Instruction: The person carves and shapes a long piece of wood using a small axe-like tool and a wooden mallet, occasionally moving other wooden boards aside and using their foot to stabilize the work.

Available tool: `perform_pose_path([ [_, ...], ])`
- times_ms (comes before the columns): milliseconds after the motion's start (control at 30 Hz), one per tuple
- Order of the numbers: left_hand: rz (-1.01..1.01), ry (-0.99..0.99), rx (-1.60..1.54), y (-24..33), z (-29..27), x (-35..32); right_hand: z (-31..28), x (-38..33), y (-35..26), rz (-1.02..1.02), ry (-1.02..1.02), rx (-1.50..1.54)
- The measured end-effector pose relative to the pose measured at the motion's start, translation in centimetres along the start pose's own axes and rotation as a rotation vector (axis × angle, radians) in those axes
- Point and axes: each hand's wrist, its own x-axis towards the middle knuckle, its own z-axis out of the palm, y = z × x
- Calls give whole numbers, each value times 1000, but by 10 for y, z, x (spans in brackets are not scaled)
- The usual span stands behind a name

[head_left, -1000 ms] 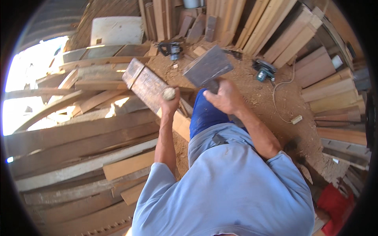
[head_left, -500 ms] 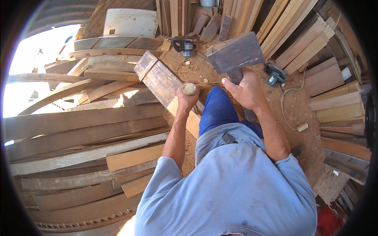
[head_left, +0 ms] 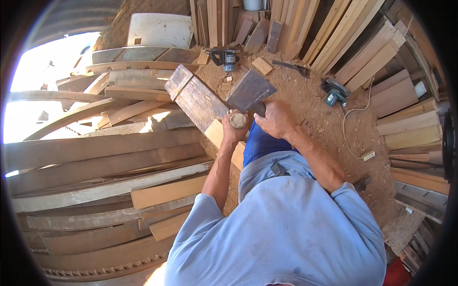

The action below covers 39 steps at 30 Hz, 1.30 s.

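My right hand (head_left: pixel 277 120) is closed round the handle of a wooden mallet (head_left: pixel 249 90) with a dark, blocky head. My left hand (head_left: pixel 232 135) grips an upright chisel (head_left: pixel 237 120); only the round, battered end of its wooden handle shows, and the blade is hidden below my fist. The mallet head is just beyond the chisel's top, close to it. Beneath my left hand lies a pale wooden piece (head_left: pixel 214 132), set along a thick weathered board (head_left: pixel 194 97) with a cross strip near its far end.
Stacked planks (head_left: pixel 105 148) fill the left side. Two power tools, one a dark-handled machine (head_left: pixel 226 58) and one a green circular saw (head_left: pixel 335 92), sit on the sawdust-covered floor (head_left: pixel 319 143). A pale cord (head_left: pixel 347 128) trails at right. Upright boards (head_left: pixel 350 33) lean along the back and right.
My right hand has swung the mallet left and down, toward the chisel in my left hand. A loose block and a dark tool on the floor behind have come into sight.
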Motion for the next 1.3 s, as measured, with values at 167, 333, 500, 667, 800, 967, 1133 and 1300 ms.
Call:
perform_pose_path([
  [167,212,282,-93,15,7,-11,9,-2,22,-59,-112,-181],
  [333,-47,703,-383,2,1,13,3,-17,9,-115,33,268],
  [500,60,627,-560,32,-39,30,-17,-29,-7,-111,102,442],
  [667,145,359,-295,28,-63,44,-31,-31,-23,-176,177,492],
  [800,210,296,-136,-12,-68,52,-33,-26,-29,-213,180,494],
  [967,131,227,-166,1,-69,30,-38,-24,-41,-252,167,470],
  [1133,133,213,-310,19,-32,4,-38,-23,-48,-267,88,436],
  [1300,168,242,-252,7,-12,-1,-37,-25,-48,-247,76,469],
])
